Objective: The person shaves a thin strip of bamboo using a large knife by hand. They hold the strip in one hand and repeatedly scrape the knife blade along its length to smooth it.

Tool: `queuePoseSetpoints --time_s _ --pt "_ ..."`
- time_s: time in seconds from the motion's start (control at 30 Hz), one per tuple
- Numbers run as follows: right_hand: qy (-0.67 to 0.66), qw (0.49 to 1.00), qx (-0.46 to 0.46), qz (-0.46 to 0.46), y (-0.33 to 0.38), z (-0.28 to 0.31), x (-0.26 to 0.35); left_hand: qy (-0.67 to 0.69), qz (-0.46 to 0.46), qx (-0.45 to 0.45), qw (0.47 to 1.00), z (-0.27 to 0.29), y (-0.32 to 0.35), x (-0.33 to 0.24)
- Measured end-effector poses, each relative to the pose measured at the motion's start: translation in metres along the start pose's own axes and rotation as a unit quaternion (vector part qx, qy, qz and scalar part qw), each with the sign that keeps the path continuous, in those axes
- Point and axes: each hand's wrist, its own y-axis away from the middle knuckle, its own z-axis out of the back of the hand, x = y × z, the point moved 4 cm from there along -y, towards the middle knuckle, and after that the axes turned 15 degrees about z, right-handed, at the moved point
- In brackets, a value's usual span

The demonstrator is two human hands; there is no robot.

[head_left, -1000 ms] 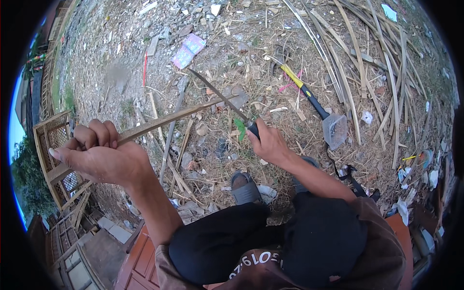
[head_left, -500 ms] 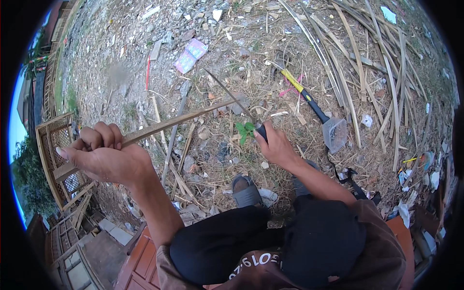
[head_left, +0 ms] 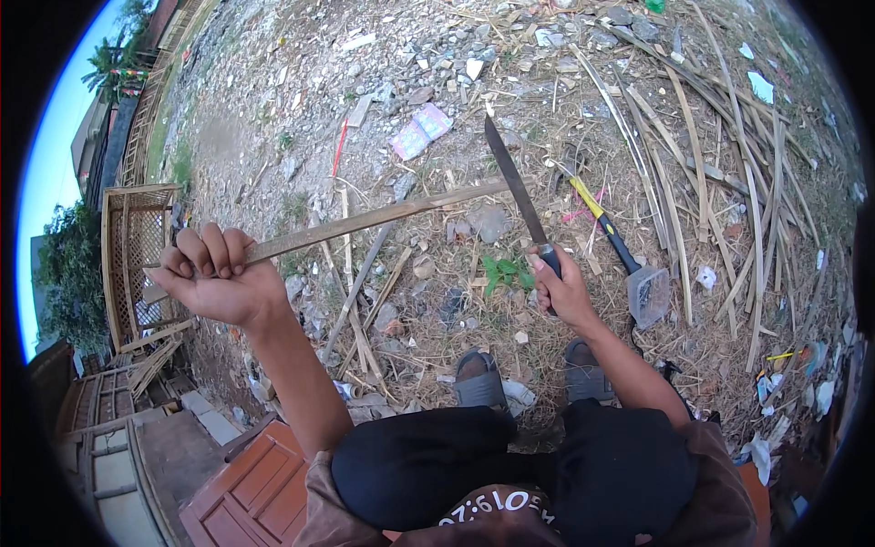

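Note:
My left hand [head_left: 217, 275] is closed round the near end of a long, flat wooden strip [head_left: 365, 221], which slants up to the right across the ground. In my right hand [head_left: 565, 290] is the black handle of a machete [head_left: 518, 187] with a long dark blade pointing up and away. The blade stands close to the strip's far end; whether they touch I cannot tell. Just left of my right hand grows a small green plant [head_left: 504, 272].
A hammer with a yellow and black handle [head_left: 602, 219] lies right of the machete, by a clear plastic box [head_left: 648, 297]. Long wooden strips [head_left: 729, 164] are heaped at the far right. A wooden lattice panel [head_left: 137, 264] stands at left. Pink-purple packaging [head_left: 421, 130] lies ahead.
The machete has turned more upright, with its blade face now showing, and my right hand has moved right and slightly down. The whole view has shifted a little.

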Motion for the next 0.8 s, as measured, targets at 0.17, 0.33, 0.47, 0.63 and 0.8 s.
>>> queuePoseSetpoints --time_s 0.17,0.33,0.47,0.63,0.8 --pt "-0.199 0.973 -0.089 0.071 -0.048 -0.012 0.070 0.087 0.047 0.087 0.991 0.011 0.041 0.004" --pt "-0.224 0.953 -0.143 0.142 -0.093 -0.007 0.114 0.002 0.130 0.034 0.991 0.066 0.085 0.060" --pt "-0.171 0.952 -0.102 0.231 -0.099 -0.020 0.163 0.065 0.333 -0.022 0.940 0.136 0.146 0.090" --pt "0.035 0.949 0.024 0.313 -0.110 -0.059 0.194 -0.296 0.366 -0.162 0.868 0.217 0.150 0.070" --pt "0.230 0.900 0.194 0.315 -0.119 -0.099 0.212 -0.424 0.234 0.187 0.855 0.025 0.034 0.052"
